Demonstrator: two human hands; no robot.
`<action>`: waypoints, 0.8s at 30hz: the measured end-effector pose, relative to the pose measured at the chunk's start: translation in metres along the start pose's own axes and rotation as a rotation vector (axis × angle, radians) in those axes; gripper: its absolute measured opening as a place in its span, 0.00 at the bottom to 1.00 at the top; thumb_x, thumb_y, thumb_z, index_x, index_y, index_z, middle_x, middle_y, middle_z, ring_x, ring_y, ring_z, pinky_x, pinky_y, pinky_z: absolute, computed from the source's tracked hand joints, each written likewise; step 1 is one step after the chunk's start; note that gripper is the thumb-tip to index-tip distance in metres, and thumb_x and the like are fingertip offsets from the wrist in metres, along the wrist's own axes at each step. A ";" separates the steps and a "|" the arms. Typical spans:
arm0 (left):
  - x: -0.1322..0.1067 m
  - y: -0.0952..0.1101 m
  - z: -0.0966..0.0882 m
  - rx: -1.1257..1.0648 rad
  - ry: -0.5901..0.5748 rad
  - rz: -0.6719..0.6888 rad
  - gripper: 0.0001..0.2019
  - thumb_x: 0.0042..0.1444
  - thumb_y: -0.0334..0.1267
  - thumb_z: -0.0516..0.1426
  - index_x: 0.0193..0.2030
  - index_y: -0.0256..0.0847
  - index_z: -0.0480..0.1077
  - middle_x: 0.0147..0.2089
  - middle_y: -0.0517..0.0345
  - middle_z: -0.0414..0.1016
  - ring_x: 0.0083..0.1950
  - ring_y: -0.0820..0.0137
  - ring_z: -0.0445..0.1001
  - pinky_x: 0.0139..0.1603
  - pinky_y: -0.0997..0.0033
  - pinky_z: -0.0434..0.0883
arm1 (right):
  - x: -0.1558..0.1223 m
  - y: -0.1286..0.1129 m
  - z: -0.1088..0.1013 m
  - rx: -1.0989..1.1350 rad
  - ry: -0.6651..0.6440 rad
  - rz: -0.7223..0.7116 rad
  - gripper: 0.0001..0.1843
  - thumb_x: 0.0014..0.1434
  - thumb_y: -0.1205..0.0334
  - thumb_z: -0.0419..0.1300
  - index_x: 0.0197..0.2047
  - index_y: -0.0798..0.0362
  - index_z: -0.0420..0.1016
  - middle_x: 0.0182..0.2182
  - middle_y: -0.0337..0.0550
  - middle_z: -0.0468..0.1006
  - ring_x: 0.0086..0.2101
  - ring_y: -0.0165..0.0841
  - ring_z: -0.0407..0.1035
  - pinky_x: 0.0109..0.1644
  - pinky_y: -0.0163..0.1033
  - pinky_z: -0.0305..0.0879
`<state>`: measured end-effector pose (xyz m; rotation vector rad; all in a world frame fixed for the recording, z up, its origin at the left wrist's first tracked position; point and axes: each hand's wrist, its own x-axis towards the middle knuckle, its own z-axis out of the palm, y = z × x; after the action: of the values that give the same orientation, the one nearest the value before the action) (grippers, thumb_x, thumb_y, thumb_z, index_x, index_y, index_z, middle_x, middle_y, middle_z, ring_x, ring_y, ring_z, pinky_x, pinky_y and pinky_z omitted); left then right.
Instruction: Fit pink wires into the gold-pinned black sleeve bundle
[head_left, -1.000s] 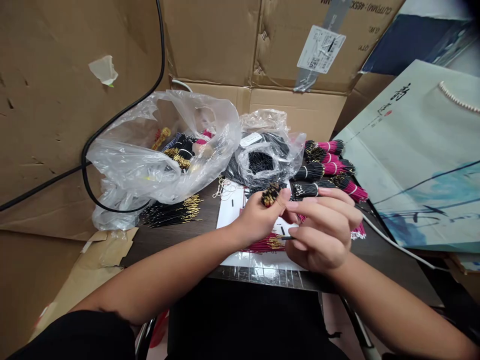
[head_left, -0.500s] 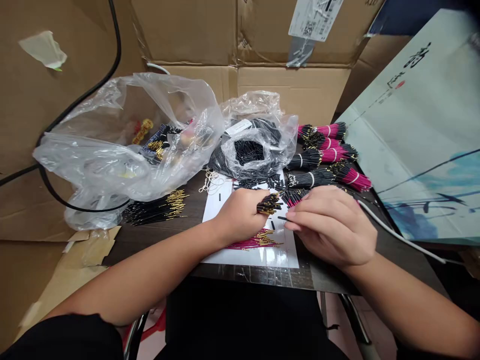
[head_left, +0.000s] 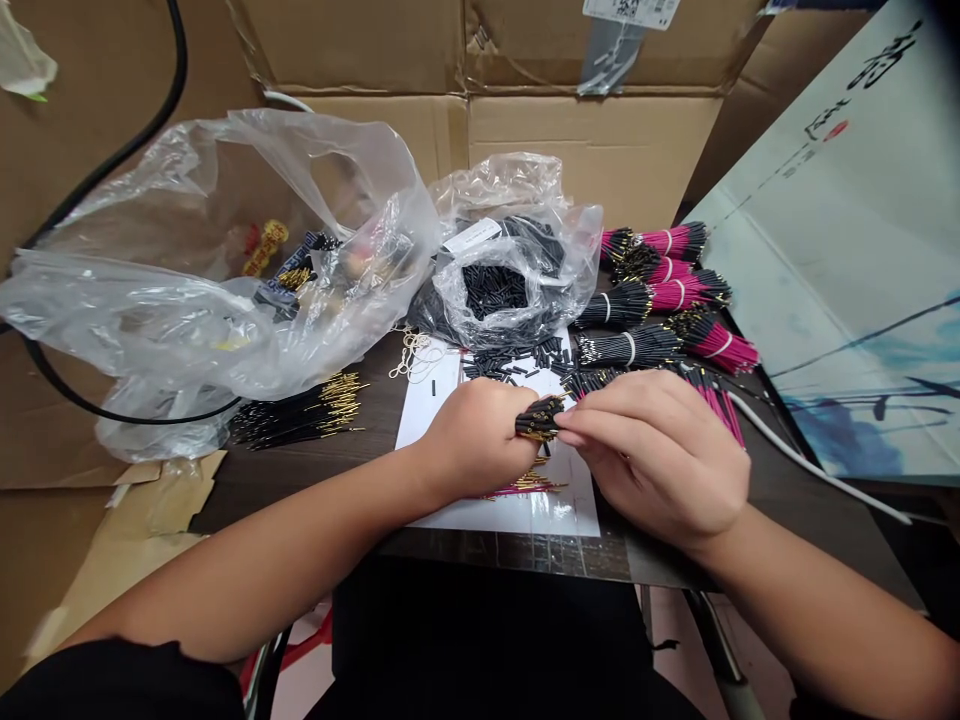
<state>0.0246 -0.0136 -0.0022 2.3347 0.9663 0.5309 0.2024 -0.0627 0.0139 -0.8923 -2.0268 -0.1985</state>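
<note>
- The left hand (head_left: 480, 430) is closed around a bundle of thin leads (head_left: 537, 418), its ends poking out beyond the fist, above a white sheet (head_left: 574, 515) on a dark desk (head_left: 277, 475).
- The right hand (head_left: 664, 460) has its thumb and fingertips drawn close at those ends, just touching or nearly so; whether they pinch a small piece cannot be told.
- Possible trouble: should the left grip slacken, leads could slide out of line or drop onto the red leads (head_left: 551, 487) lying below, mixing the two colours.
- Another risk: the ends crowd together, so the right fingertips might nudge a neighbouring lead or let a tiny part fall among the loose black tubes (head_left: 510, 365) scattered behind, where it would be hard to pick out.
- The bundle looks dense and mostly black, with small gold tips glinting unevenly across its end; its other end is hidden.
</note>
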 end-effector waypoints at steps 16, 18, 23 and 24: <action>0.002 0.000 0.002 0.003 -0.045 -0.110 0.12 0.51 0.36 0.51 0.19 0.37 0.58 0.18 0.63 0.59 0.22 0.76 0.55 0.26 0.72 0.51 | 0.002 -0.001 -0.002 -0.048 -0.072 0.012 0.15 0.53 0.74 0.63 0.43 0.51 0.76 0.34 0.43 0.79 0.35 0.33 0.71 0.39 0.41 0.70; 0.001 0.000 0.001 -0.006 -0.036 -0.123 0.12 0.50 0.37 0.52 0.19 0.37 0.58 0.18 0.64 0.57 0.23 0.77 0.54 0.25 0.72 0.50 | 0.000 -0.001 -0.002 -0.091 -0.073 -0.036 0.17 0.52 0.70 0.65 0.46 0.51 0.75 0.36 0.44 0.79 0.37 0.34 0.70 0.40 0.42 0.71; 0.001 -0.003 0.002 -0.074 -0.007 -0.129 0.12 0.52 0.34 0.50 0.19 0.37 0.57 0.18 0.65 0.56 0.23 0.77 0.53 0.25 0.73 0.49 | -0.005 0.001 -0.001 -0.124 -0.152 -0.103 0.24 0.52 0.64 0.67 0.53 0.56 0.72 0.43 0.49 0.77 0.44 0.39 0.69 0.48 0.46 0.70; 0.001 -0.004 0.002 -0.079 0.000 -0.129 0.12 0.52 0.34 0.50 0.19 0.37 0.57 0.18 0.65 0.57 0.23 0.78 0.54 0.25 0.73 0.49 | -0.005 0.002 -0.001 -0.119 -0.169 -0.099 0.25 0.52 0.63 0.67 0.54 0.56 0.72 0.44 0.50 0.76 0.45 0.40 0.69 0.49 0.47 0.69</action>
<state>0.0242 -0.0112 -0.0057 2.1860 1.0680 0.5085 0.2061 -0.0643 0.0107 -0.9083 -2.2382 -0.3097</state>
